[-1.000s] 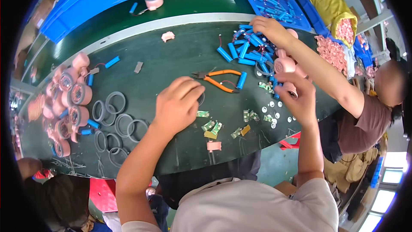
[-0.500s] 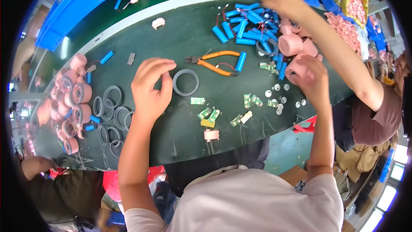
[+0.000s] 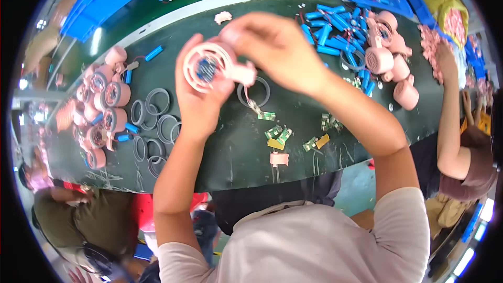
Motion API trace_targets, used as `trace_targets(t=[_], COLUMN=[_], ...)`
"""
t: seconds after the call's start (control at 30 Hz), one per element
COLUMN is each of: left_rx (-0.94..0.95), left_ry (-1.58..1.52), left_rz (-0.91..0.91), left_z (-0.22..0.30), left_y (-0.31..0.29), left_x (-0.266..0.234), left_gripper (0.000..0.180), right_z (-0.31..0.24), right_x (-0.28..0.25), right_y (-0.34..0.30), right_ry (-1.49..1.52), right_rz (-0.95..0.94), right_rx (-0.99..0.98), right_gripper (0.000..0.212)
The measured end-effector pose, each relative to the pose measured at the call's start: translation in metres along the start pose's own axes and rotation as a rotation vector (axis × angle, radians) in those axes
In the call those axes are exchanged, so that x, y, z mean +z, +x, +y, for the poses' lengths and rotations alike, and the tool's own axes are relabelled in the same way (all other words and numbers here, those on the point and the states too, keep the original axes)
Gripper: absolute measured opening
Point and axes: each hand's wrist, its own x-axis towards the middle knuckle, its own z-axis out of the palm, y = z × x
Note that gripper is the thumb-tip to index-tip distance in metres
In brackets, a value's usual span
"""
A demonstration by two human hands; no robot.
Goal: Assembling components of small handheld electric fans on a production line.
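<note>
Nearest me on the tabletop [image 3: 230,165]: pink clip [image 3: 279,159], then loose green boards [image 3: 284,135]. If I let the housing [image 3: 220,62] drop, it might knock these abt., prob. scratching a board.

Next out, the housing's up off the tabletop in my L grip [image 3: 200,109], wrapped round it w/ thumb over the front. R grip [image 3: 277,47] is blurred by its top edge; can't tell if it's pinching or just touching. Round shell, so it could roll in my fingers if R twists harder than L holds. Thumb's close to the blue core [image 3: 207,69]; too much press might shift it.

A thin lead [image 3: 253,104] hangs below the housing's stub, by the grey ring [image 3: 269,93]. If it snags there, a tug could strain its joint, tho I can't see where it's fixed.

Beyond my R arm: blue cells [image 3: 326,34] in a heap, wires among them. A wide elbow swing might scatter them; bare ends touching, if any, could short.

Writing: no brand or label I can read. Core's pale marks are too blurry; boards too small.
</note>
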Motion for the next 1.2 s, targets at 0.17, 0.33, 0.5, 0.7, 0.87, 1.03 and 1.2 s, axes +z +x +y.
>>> trace_targets(t=[0.17,0.33,0.5,0.7,0.87,1.03,1.2], left_rx=[-0.001,-0.088,-0.270,-0.379,-0.337,-0.259,-0.148], left_ry=[-0.221,-0.333,-0.434,-0.382,-0.290,-0.188,-0.086], left_rz=[0.144,0.071,-0.011,-0.204,-0.254,-0.342,-0.416], left_z=[0.008,0.001,0.009,0.003,0.001,0.003,0.006], left_y=[0.020,0.015,0.008,-0.003,-0.012,-0.014,-0.014], left_x=[-0.023,-0.021,-0.012,0.013,0.022,0.021,0.020], left_gripper=[0.058,0.052,0.065,0.105,0.093,0.096,0.102], right_z=[0.028,0.057,-0.003,-0.010,0.012,0.005,0.002], right_x=[-0.016,0.003,-0.017,-0.004,0.002,-0.014,-0.012], right_y=[-0.039,-0.050,-0.020,-0.031,-0.021,-0.017,-0.021], right_ry=[-0.686,-1.014,-0.491,-0.410,-0.635,-0.673,-0.680], right_rz=[-0.218,-0.294,0.345,0.201,0.087,-0.015,0.058], right_rx=[-0.333,-0.363,-0.056,-0.268,-0.703,-0.812,-0.908], right_gripper=[0.018,0.020,0.025,0.023,0.023,0.029,0.022])
